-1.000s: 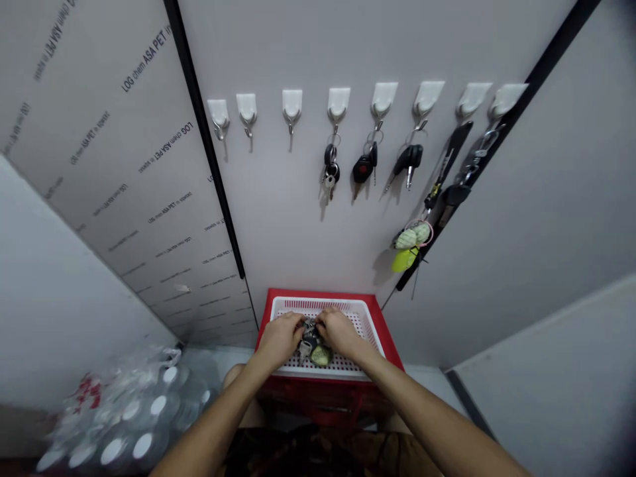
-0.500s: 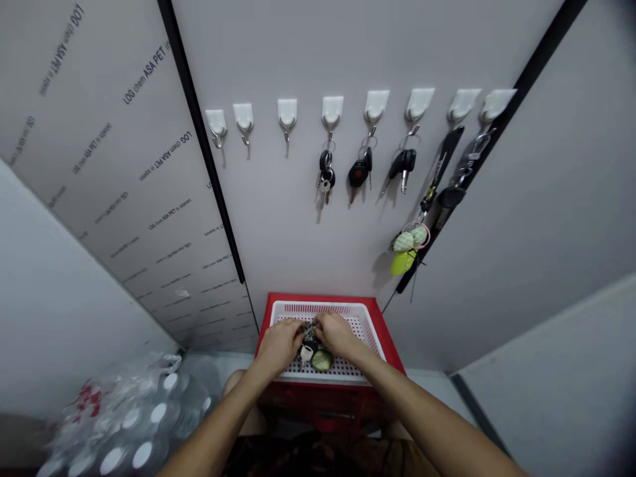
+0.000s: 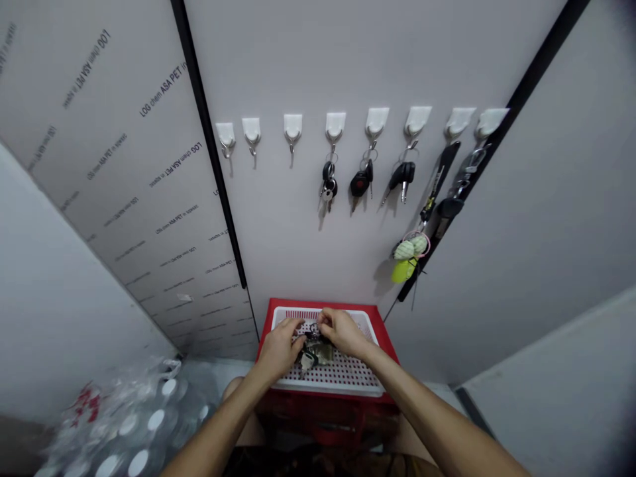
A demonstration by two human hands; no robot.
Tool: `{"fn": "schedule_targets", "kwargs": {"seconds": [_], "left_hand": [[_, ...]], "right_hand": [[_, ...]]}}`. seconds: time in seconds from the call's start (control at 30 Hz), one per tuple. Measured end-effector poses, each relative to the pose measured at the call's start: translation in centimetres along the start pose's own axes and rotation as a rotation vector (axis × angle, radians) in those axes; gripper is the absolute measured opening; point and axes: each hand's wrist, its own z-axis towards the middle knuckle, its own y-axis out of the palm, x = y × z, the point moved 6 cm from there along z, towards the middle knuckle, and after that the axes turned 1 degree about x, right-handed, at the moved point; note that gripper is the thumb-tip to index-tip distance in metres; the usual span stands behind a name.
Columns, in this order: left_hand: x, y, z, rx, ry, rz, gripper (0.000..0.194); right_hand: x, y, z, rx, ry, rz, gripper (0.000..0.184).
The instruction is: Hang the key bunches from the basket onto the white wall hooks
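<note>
Far left, same as half a second ago: plastic-wrapped bottles [image 3: 156, 424] with white caps down on the floor. Next over, the row of white hooks [image 3: 293, 126] sits a bit lower in view now, so the camera has tilted some.

Below that, the left hand [image 3: 279, 341] is over the white basket [image 3: 352, 374]. Its thumb and fingers have spread apart compared with the tight pinch earlier; thumb is right at the key bunch [image 3: 308, 361], but I can't tell if it's actually gripping. The bunch is in the basket between both hands, and the yellowish tag [image 3: 324, 353] on it looks tilted and shiny now instead of round and flat-on.

Right hand [image 3: 342, 329] has backed off slightly from the left, so there's a wider gap. Fingers look pinched on the ring end of the bunch. Red stand [image 3: 383, 334] under the basket hasn't budged.

Up on the wall to the right, the black-headed keys [image 3: 361, 180] and the green-and-yellow keychain [image 3: 408, 258] hang just like before.
</note>
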Motion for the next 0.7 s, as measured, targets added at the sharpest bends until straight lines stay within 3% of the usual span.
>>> {"fn": "schedule_targets", "kwargs": {"seconds": [0.17,0.4,0.53,0.7], "left_hand": [[1.2,-0.5,0.7,0.008,0.044,-0.250,0.038],[2.4,-0.4,2.2,-0.020,0.036,-0.624,0.030],[3.3,-2.0,2.9,0.016,0.018,-0.687,0.028],[4.6,-5.7,4.3,0.119,-0.009,-0.750,0.025]], "right_hand": [[-1.9,-1.4,0.0,0.015,-0.037,0.124,0.007],[-4.3,-3.5,0.2,0.043,-0.063,0.261,0.006],[-5.4,-5.1,0.7,0.086,-0.071,0.401,0.005],[-7.6,-7.6,2.0,0.158,-0.085,0.582,0.008]]}}
